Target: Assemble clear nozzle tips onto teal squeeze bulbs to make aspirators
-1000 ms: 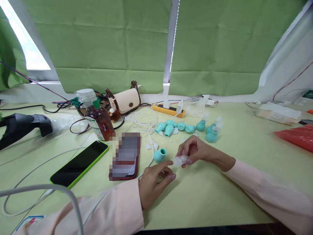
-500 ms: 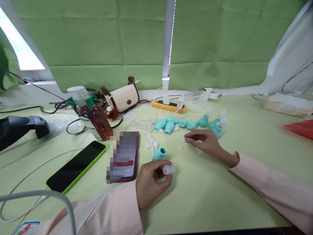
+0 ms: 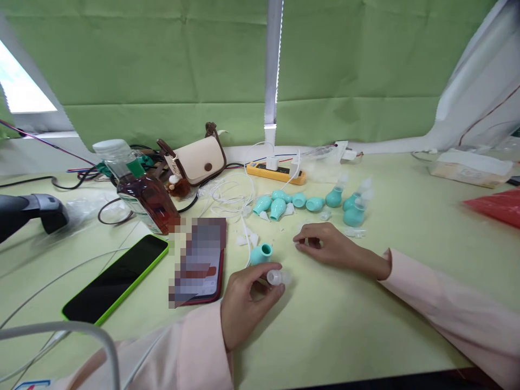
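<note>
- Head view: the left hand (image 3: 249,303) pinches a clear plastic piece (image 3: 275,278) between thumb and forefinger, above the table (image 3: 333,336).
- The right hand (image 3: 327,246) hovers or rests to the right, thumb and forefinger nearly together; I cannot tell whether they grip anything.
- One teal bulb (image 3: 260,254) stands just beyond the left hand, its mouth open.
- More teal bulbs (image 3: 278,208) lie near the power strip (image 3: 276,172).
</note>
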Demonstrator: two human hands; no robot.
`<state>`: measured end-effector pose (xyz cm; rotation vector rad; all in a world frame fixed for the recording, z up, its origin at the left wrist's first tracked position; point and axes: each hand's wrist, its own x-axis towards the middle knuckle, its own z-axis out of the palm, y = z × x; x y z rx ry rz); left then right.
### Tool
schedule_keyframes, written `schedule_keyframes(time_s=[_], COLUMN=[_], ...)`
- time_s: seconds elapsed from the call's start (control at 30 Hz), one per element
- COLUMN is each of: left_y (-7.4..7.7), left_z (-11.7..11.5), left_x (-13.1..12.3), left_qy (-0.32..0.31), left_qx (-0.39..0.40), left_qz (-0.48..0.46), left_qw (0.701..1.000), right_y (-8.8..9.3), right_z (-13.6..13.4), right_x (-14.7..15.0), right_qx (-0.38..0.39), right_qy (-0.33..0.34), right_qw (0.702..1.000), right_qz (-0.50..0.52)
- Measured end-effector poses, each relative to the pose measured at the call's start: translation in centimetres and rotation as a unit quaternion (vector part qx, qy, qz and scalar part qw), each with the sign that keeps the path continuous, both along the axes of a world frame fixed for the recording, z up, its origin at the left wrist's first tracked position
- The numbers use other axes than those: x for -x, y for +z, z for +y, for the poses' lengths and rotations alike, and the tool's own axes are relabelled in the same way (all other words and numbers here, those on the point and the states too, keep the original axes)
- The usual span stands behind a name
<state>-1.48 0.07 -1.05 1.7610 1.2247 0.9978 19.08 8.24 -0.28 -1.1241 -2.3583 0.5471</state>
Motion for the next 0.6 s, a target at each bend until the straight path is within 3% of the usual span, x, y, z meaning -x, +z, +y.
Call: schedule_keyframes(time_s=[0.07, 0.17, 0.23, 0.33, 0.6], left_y=[0.0, 0.2, 0.3, 0.3, 0.3], left_z=[0.1, 0.2, 0.2, 0.2, 0.1], left_x=[0.0, 0.0, -0.1, -0.1, -0.1], left_qy=[-0.002, -0.009, -0.016, -0.025, -0.018], left_qx=[0.028, 0.060, 0.069, 0.077, 0.079], left_qz=[-0.014, -0.027, -0.037, -0.049, -0.048], left_qw=[1.000, 0.998, 0.997, 0.996, 0.996], right_y=[0.2, 0.6, 0.9, 1.1, 0.6], right_z=[-0.6, -1.9, -2.6, -3.1, -3.4], right_x=[0.4, 1.3, 1.8, 2.2, 2.5], right_qx=[0.132, 0.326, 0.391, 0.414, 0.414], right_qy=[-0.001, 0.021, 0.027, 0.021, 0.036], right_qw=[0.984, 0.915, 0.878, 0.858, 0.861], right_qz=[0.117, 0.237, 0.275, 0.304, 0.294])
